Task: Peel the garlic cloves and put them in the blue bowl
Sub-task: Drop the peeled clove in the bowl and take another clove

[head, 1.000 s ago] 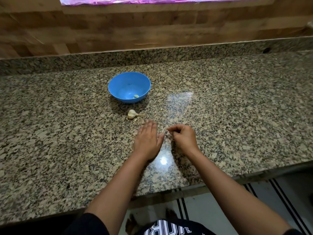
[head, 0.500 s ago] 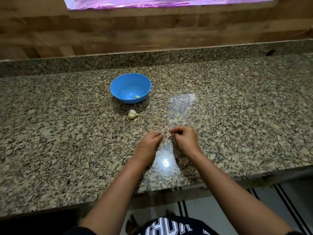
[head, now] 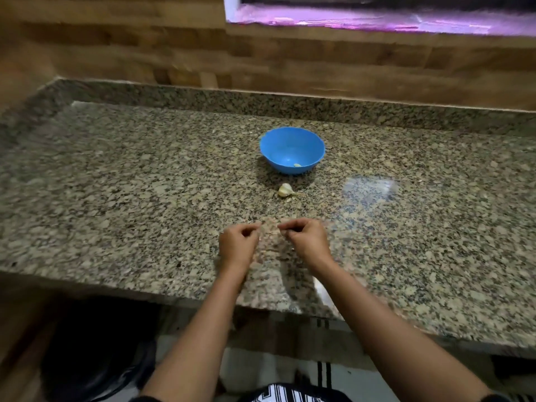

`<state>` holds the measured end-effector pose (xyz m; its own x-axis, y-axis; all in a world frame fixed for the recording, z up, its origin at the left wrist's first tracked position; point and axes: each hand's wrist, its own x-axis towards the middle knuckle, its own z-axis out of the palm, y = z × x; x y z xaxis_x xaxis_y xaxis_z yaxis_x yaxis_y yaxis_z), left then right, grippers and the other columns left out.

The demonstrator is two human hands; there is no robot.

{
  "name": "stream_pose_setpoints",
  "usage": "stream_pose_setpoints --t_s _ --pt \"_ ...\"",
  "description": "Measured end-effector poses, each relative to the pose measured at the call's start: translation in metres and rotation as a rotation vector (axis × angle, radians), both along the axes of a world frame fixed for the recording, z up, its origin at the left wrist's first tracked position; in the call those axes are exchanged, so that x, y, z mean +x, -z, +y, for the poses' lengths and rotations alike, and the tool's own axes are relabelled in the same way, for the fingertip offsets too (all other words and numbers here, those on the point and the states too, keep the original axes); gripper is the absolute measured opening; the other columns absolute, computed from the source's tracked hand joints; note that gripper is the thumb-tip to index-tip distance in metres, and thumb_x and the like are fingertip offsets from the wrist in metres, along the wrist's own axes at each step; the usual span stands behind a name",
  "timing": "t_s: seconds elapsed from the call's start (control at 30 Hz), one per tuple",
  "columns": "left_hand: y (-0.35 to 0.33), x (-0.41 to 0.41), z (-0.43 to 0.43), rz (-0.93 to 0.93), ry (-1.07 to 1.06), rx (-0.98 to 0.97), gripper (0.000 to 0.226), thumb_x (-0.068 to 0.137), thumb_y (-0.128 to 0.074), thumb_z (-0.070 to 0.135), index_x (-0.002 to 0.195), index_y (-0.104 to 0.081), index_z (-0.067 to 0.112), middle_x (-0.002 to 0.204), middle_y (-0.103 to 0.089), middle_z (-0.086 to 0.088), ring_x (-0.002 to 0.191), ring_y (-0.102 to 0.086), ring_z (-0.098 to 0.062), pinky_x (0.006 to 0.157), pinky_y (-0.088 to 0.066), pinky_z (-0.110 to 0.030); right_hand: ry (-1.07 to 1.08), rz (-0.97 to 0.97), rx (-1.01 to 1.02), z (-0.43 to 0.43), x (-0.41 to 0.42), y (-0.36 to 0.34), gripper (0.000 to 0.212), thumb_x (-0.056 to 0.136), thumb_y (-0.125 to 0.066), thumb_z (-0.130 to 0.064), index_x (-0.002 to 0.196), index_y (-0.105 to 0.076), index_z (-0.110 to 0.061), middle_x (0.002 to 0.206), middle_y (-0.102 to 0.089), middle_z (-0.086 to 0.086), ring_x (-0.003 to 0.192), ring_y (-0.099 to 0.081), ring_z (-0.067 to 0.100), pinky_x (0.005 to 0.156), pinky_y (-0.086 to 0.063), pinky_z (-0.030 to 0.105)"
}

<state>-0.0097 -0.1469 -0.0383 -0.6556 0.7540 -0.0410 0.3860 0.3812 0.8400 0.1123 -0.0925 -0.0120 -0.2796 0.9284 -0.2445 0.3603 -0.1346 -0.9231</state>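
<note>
Left hand [head: 238,242] and right hand [head: 307,240] close together over granite counter [head: 116,198], fingers curled, perhaps pinching something small, too blurred to tell; at 12 o'clock from them garlic bulb [head: 285,190], beyond it blue bowl [head: 278,146] holding one peeled clove [head: 297,165].

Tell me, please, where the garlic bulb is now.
In the head view's centre, the garlic bulb lies on the counter, just nearer than the blue bowl.
</note>
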Motion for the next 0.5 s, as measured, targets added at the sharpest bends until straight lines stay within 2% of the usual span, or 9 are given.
stream_pose_setpoints --t_s 0.07,0.13,0.23,0.3,0.4,0.5 --pt "-0.005 -0.026 -0.020 -0.224 -0.205 0.089 0.013 0.085 -0.067 0.010 0.096 -0.072 0.013 0.093 -0.071 -0.002 0.076 -0.063 -0.009 0.063 -0.048 -0.013 -0.084 0.019 -0.045 -0.013 -0.031 -0.004 0.029 0.085 -0.060 0.002 0.071 -0.069 -0.022 0.088 -0.071 0.005 0.087 -0.067 0.025 0.079 -0.057 0.036" --pt "-0.007 -0.054 -0.046 -0.416 -0.380 0.200 0.010 0.084 -0.068 0.008 0.088 -0.072 0.016 0.093 -0.071 -0.002 0.080 -0.064 -0.010 0.071 -0.050 -0.020 -0.176 0.016 -0.062 -0.033 -0.068 -0.007 0.029 0.085 -0.062 0.000 0.069 -0.067 -0.024 0.085 -0.070 0.003 0.085 -0.067 0.021 0.079 -0.054 0.034" --pt "-0.008 -0.105 -0.098 -0.615 -0.549 0.412 0.015 0.084 -0.064 -0.002 0.086 -0.068 0.012 0.089 -0.068 -0.005 0.073 -0.061 -0.007 0.065 -0.049 -0.014 -0.300 0.069 -0.092 -0.072 -0.138 -0.010 0.022 0.085 -0.062 0.001 0.074 -0.068 -0.018 0.079 -0.068 0.004 0.074 -0.062 0.014 0.071 -0.053 0.028" --pt "-0.011 -0.139 -0.137 -0.687 -0.631 0.504 0.014 0.085 -0.061 -0.005 0.094 -0.067 0.005 0.086 -0.066 -0.006 0.069 -0.060 -0.008 0.063 -0.049 -0.013 -0.380 0.090 -0.125 -0.103 -0.187 -0.010 0.015 0.085 -0.062 0.002 0.081 -0.070 -0.011 0.072 -0.066 0.000 0.065 -0.058 0.009 0.062 -0.049 0.022" --pt "-0.009 -0.195 -0.194 -0.735 -0.750 0.521 0.015 0.086 -0.061 -0.003 0.097 -0.067 0.003 0.083 -0.067 -0.004 0.071 -0.062 -0.008 0.060 -0.049 -0.011 -0.488 0.120 -0.184 -0.151 -0.263 -0.004 0.012 0.084 -0.062 0.006 0.088 -0.070 -0.002 0.062 -0.066 -0.008 0.062 -0.060 0.005 0.063 -0.050 0.017" --pt "0.003 -0.246 -0.241 -0.772 -0.805 0.529 0.014 0.085 -0.062 -0.003 0.094 -0.069 0.005 0.094 -0.069 -0.011 0.079 -0.064 -0.014 0.067 -0.050 -0.017 -0.552 0.103 -0.216 -0.196 -0.321 0.003 0.010 0.084 -0.064 0.002 0.086 -0.070 -0.006 0.069 -0.065 -0.004 0.062 -0.058 0.003 0.062 -0.049 0.013"
